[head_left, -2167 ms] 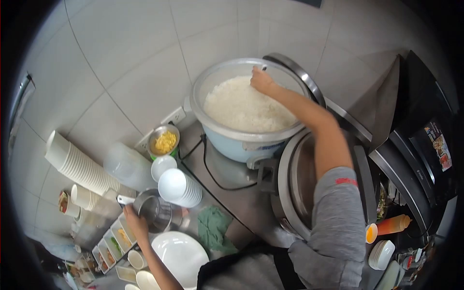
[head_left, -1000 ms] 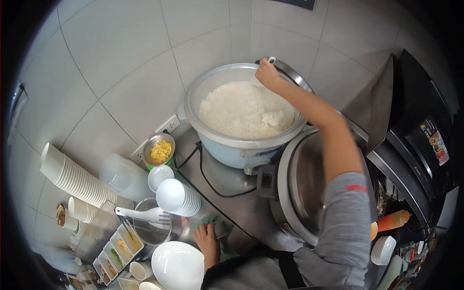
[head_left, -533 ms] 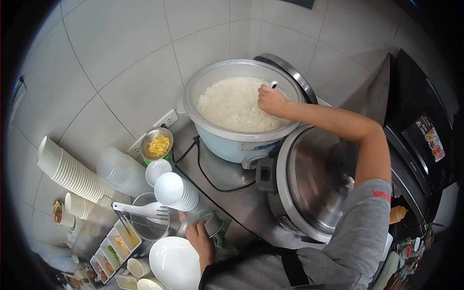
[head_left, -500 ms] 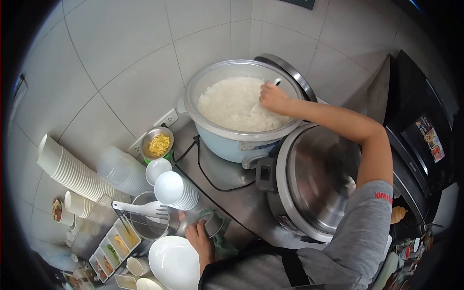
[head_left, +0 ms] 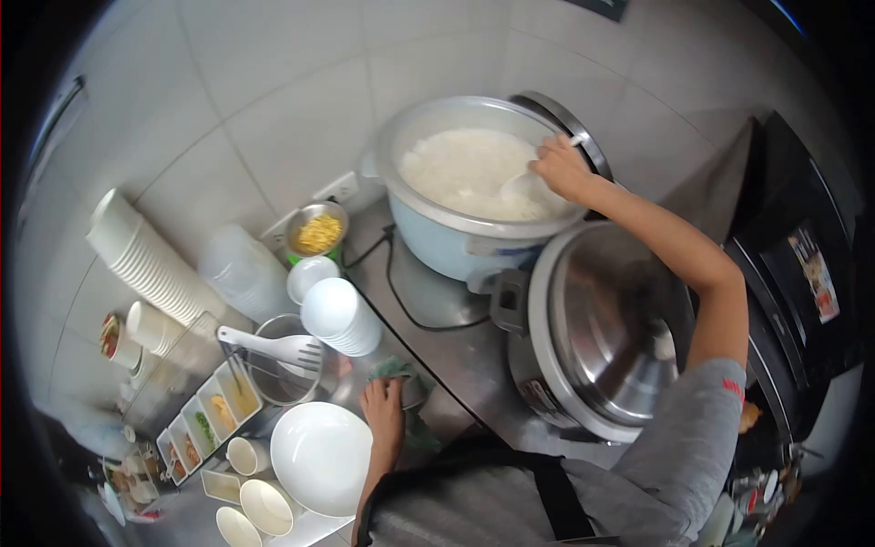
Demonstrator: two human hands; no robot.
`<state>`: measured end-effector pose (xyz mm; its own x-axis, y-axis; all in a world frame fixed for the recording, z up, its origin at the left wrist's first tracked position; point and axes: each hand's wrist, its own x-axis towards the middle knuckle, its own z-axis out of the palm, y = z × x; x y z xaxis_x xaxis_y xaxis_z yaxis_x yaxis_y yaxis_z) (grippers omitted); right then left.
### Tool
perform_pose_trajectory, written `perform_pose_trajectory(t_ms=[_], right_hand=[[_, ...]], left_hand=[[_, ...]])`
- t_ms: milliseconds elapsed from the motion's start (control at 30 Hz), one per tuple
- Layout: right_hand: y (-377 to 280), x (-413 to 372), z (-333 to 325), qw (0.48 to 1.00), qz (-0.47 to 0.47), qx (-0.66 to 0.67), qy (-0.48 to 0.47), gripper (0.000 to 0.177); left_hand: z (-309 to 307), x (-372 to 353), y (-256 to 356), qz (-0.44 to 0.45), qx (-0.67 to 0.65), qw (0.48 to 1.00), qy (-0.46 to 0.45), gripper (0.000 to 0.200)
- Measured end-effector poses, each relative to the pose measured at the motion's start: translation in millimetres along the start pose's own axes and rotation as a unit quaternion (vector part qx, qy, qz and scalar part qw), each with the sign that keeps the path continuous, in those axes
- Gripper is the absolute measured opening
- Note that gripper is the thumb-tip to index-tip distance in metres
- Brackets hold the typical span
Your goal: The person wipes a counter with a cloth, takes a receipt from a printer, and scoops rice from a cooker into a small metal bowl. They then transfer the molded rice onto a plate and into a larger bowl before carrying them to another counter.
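Observation:
Over the right side of an open rice cooker [head_left: 436, 242], my right hand [head_left: 561, 167] is closed round the handle of a white paddle [head_left: 518, 189]. The paddle's blade touches the white rice [head_left: 465, 169]. Near the counter's front, my left hand [head_left: 383, 406] is closed against a small metal cup [head_left: 412, 392], its fingers at the rim. A green cloth [head_left: 421, 433] lies under and beside the cup. Left of that hand is a large white bowl [head_left: 321, 456].
A second, lidded cooker [head_left: 602, 337] stands at right. Stacked white bowls [head_left: 339, 314], a metal pot [head_left: 283, 387] with a slotted spatula [head_left: 273, 346], a bowl of yellow shreds [head_left: 319, 234], a condiment tray [head_left: 210, 419] and paper cups [head_left: 159, 264] are at left.
The view has shifted. My right hand and the paddle have moved slightly rightward over the rice. My left hand remains at the metal cup.

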<state>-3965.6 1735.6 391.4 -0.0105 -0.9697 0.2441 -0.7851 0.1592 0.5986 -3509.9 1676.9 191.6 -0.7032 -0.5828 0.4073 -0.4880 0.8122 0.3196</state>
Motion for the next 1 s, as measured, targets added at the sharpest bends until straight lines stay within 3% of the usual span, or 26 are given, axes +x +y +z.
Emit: perform_pose_trajectory(t_ms=[100, 133, 167, 200, 333, 367, 433, 467, 500, 533, 567, 600, 633, 700, 800, 933, 967, 1000], right_hand=[[16, 17, 9, 0.994, 0.007, -0.015, 0.112, 0.012], [10, 10, 20, 0.996, -0.011, -0.007, 0.091, 0.021], [5, 4, 36, 0.995, -0.04, 0.036, 0.084, 0.021], [6, 6, 32, 0.997, -0.022, 0.059, 0.047, 0.021], [31, 35, 32, 0.986, 0.053, 0.059, 0.145, 0.018], [31, 39, 39, 0.987, 0.08, 0.038, 0.134, 0.014], [33, 56, 60, 0.998, 0.069, 0.007, 0.002, 0.012], [34, 46, 72, 0.994, 0.08, -0.012, -0.078, 0.01], [26, 34, 91, 0.998, 0.06, -0.01, -0.024, 0.008], [15, 33, 110, 0.996, 0.054, -0.059, -0.025, 0.008], [4, 32, 96, 0.998, 0.026, -0.029, -0.039, 0.008], [-11, 31, 54, 0.999, 0.011, -0.014, -0.032, 0.014], [-14, 31, 38, 0.998, -0.013, -0.03, -0.055, 0.013], [-22, 22, 9, 0.999, -0.031, -0.001, -0.025, 0.011], [-22, 17, -4, 0.995, -0.056, 0.024, -0.077, 0.009], [-1, 27, 12, 0.959, -0.015, 0.202, -0.199, 0.011], [6, 31, 17, 0.942, -0.01, 0.252, -0.219, 0.012], [12, 34, 22, 0.923, -0.005, 0.301, -0.239, 0.012]], left_hand=[[-8, 4, -2, 0.011, -0.028, 0.994, 0.101, 0.02], [0, 1, -7, 0.015, -0.049, 0.995, 0.089, 0.018], [10, 0, -13, -0.082, -0.154, 0.985, -0.015, 0.02], [17, -5, -14, 0.024, 0.005, 0.999, 0.033, 0.023], [-17, 10, 3, -0.006, -0.054, 0.995, 0.082, 0.033], [-26, 14, 4, -0.041, -0.111, 0.986, 0.119, 0.037], [-39, 32, 7, -0.08, -0.243, 0.951, 0.171, 0.045], [-50, 39, 11, -0.122, -0.245, 0.943, 0.19, 0.055], [-15, 37, -8, -0.143, -0.256, 0.93, 0.22, 0.052], [-5, 39, -17, -0.238, -0.341, 0.896, 0.153, 0.049], [-9, 47, -16, -0.345, -0.518, 0.775, 0.105, 0.047], [-21, 54, -13, -0.43, -0.692, 0.576, 0.068, 0.049], [-30, 58, -3, -0.395, -0.763, 0.509, 0.051, 0.054], [-43, 58, 10, -0.355, -0.794, 0.493, -0.005, 0.057], [-41, 67, 16, -0.286, -0.852, 0.439, -0.022, 0.059], [-56, 90, 22, -0.225, -0.899, 0.376, -0.026, 0.059], [-59, 97, 23, -0.176, -0.892, 0.415, -0.039, 0.067], [-64, 106, 24, -0.164, -0.937, 0.305, -0.039, 0.076]])
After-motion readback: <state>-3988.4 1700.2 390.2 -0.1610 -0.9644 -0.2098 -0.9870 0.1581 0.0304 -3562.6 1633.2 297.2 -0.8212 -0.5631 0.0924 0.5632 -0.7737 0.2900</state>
